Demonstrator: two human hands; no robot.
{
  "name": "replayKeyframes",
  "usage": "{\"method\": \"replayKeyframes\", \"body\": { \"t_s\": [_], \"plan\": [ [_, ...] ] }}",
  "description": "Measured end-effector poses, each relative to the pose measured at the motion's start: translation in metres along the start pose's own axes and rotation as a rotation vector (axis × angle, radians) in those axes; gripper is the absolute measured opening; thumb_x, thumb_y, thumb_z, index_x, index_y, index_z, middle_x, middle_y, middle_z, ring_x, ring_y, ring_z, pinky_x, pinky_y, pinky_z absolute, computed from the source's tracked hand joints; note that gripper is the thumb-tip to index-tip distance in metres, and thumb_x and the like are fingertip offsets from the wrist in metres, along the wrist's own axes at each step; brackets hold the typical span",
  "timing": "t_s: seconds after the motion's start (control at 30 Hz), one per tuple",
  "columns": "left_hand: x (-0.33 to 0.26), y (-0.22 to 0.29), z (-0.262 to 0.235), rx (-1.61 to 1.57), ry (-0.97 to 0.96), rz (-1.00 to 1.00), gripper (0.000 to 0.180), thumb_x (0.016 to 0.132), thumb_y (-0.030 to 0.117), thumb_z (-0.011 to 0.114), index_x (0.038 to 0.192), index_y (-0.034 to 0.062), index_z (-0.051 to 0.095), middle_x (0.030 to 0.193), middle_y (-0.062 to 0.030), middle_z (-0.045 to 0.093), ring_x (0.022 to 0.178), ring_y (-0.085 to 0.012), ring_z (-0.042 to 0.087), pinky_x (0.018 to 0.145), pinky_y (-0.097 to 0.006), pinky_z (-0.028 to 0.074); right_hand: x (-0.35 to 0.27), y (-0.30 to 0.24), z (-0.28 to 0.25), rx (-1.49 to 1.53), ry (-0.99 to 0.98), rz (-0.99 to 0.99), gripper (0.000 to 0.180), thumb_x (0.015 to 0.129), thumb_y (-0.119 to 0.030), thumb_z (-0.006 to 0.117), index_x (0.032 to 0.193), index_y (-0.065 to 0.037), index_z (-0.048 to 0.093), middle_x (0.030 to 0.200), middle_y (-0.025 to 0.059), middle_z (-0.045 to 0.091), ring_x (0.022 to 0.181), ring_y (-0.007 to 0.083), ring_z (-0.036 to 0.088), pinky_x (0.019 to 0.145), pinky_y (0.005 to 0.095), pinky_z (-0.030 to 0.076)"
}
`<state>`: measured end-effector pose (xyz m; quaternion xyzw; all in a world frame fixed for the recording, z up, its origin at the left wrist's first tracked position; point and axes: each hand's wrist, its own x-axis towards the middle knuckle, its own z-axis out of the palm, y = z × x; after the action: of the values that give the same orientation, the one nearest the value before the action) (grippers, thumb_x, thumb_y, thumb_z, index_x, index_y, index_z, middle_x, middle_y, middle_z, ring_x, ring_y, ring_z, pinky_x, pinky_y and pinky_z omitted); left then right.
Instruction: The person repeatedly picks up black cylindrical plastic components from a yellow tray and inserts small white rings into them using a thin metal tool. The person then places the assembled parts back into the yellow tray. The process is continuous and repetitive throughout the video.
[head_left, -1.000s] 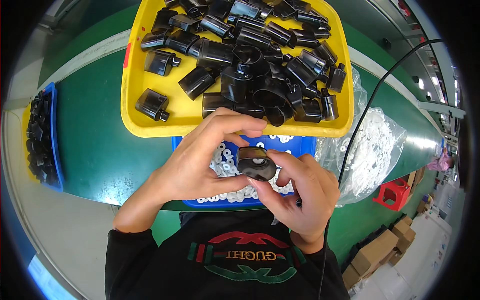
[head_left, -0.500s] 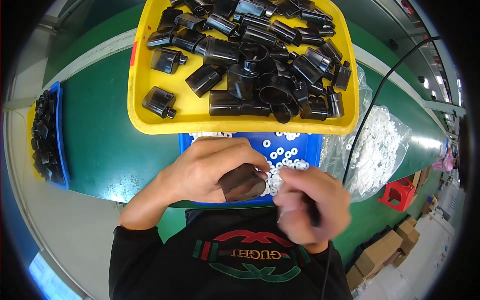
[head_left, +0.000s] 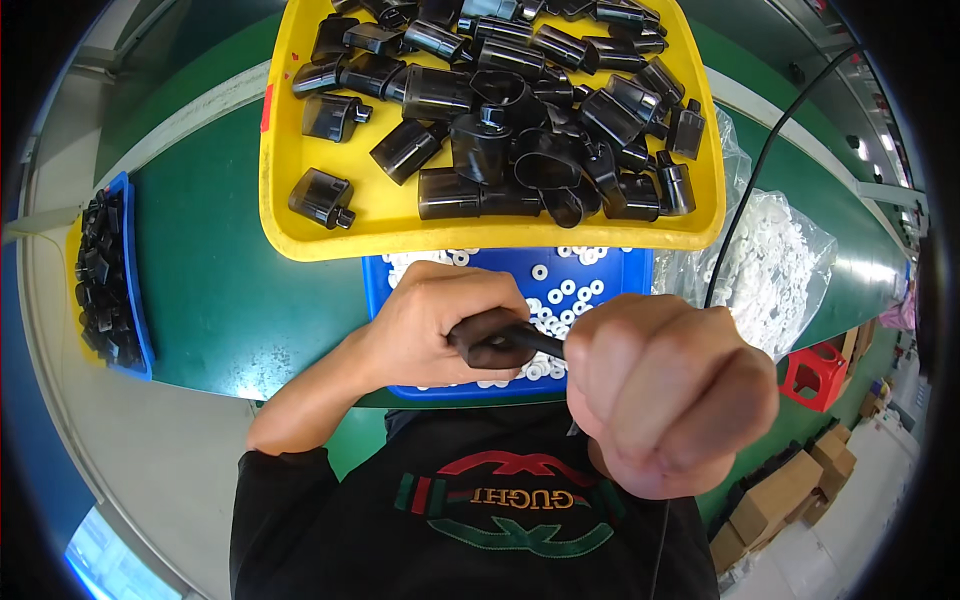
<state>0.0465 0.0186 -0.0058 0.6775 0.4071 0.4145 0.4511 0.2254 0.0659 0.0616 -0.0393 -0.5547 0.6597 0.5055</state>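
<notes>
My left hand (head_left: pixel 425 325) is closed round a dark, see-through hollow plastic part (head_left: pixel 480 345), its open end facing right. A black rod-shaped tool (head_left: pixel 540 341) runs from that opening to my right hand (head_left: pixel 665 390), which is wrapped in a fist over the tool's other end. The tip inside the part is hidden. Below both hands lies a blue tray (head_left: pixel 376 295) with many small white rings (head_left: pixel 568 287). Beyond it, a yellow tray (head_left: pixel 480 243) is heaped with similar black plastic parts (head_left: pixel 435 92).
A clear plastic bag of white pieces (head_left: pixel 765 265) lies right of the trays on the green table (head_left: pixel 220 260). At far left is another blue-edged tray (head_left: pixel 137 290) of black parts. A black cable (head_left: pixel 745 195) hangs at right; a red stool (head_left: pixel 815 375) stands below.
My right hand has come up toward the camera and to the right, and the rod now reaches into the part. My left hand has turned the part's opening toward the rod.
</notes>
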Motion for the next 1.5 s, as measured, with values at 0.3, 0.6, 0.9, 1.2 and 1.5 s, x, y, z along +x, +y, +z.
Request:
{"method": "replayKeyframes", "body": {
  "t_s": [0.3,0.6,0.9,1.2,1.5],
  "plan": [
    [0.001,-0.002,0.0,-0.034,0.011,0.05,0.031,0.061,0.005,0.081,0.085,0.0038,0.061,0.072,-0.0075,0.06,0.063,-0.0278,0.059,0.055,-0.034,0.045,-0.003,0.008,0.009,-0.045,0.066,0.051,0.017,0.06,-0.009,0.067,0.059,-0.003,0.052,0.06,0.009,0.047,0.045,0.018,0.042,0.043,0.0287,0.027],
    [0.001,0.001,0.001,-0.026,0.028,0.05,0.028,0.061,0.007,0.079,0.082,0.004,0.061,0.068,-0.0069,0.058,0.06,-0.0269,0.058,0.053,-0.034,0.044,-0.004,0.009,0.012,-0.044,0.074,0.08,0.02,0.054,-0.011,0.068,0.056,-0.002,0.051,0.059,0.0091,0.044,0.047,0.0187,0.042,0.046,0.0293,0.026],
    [-0.007,-0.002,-0.002,0.031,0.037,-0.001,0.03,0.062,0.011,0.082,0.083,0.0035,0.062,0.069,-0.0103,0.057,0.061,-0.0315,0.058,0.054,-0.036,0.045,-0.002,0.033,0.008,-0.088,-0.033,0.026,0.028,0.065,0.001,0.067,0.054,-0.006,0.042,0.054,0.0055,0.046,0.043,0.0173,0.04,0.04,0.0288,0.029],
    [-0.004,0.003,-0.008,0.136,-0.068,-0.078,0.03,0.065,0.015,0.081,0.084,0.0019,0.062,0.073,-0.0125,0.062,0.067,-0.0354,0.061,0.059,-0.039,0.049,-0.011,0.044,0.002,-0.009,-0.067,-0.033,0.03,0.075,0.003,0.065,0.058,-0.006,0.042,0.055,0.0041,0.046,0.044,0.0169,0.037,0.04,0.0291,0.026],
    [-0.001,0.025,-0.045,0.249,0.126,0.008,0.021,0.061,0.0,0.078,0.069,0.0074,0.059,0.06,-0.0039,0.058,0.05,-0.0192,0.056,0.049,-0.027,0.04,-0.02,-0.027,-0.008,-0.195,0.1,-0.092,0.006,0.071,-0.001,0.059,0.068,-0.005,0.055,0.059,0.0039,0.048,0.047,0.0179,0.045,0.039,0.0299,0.033]
  ]
}}
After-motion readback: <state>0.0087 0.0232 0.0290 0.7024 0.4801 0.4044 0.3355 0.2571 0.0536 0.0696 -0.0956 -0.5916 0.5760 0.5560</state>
